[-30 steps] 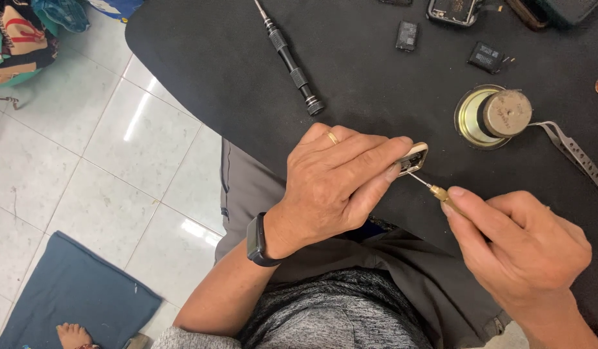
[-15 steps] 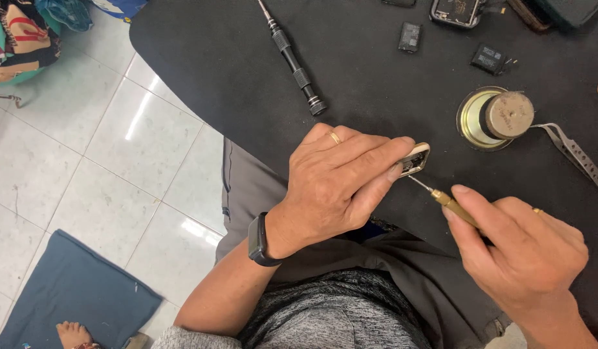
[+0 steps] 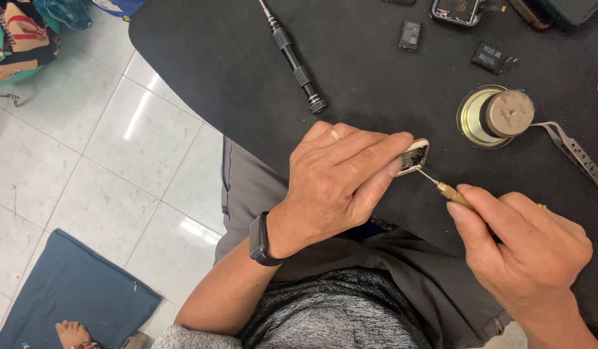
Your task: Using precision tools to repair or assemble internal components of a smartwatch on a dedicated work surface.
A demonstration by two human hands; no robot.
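Note:
My left hand (image 3: pixel 341 181), with a gold ring and a black wristband, pinches a small beige-rimmed electronic device (image 3: pixel 413 156) against the edge of the black table (image 3: pixel 215 58). My right hand (image 3: pixel 528 249) grips a thin brass-handled tool (image 3: pixel 449 190). Its fine metal tip touches the device's lower right side. Most of the device is hidden under my left fingers.
A black screwdriver (image 3: pixel 292 55) lies on the table above my left hand. A round brass tin with a lid (image 3: pixel 496 115) and metal tweezers (image 3: pixel 574 155) sit to the right. Small black parts (image 3: pixel 410 35) lie at the top. White floor tiles and a blue mat (image 3: pixel 69 291) are on the left.
My right hand has drawn the tool slightly down and right while its tip stays at the device. My left hand holds still.

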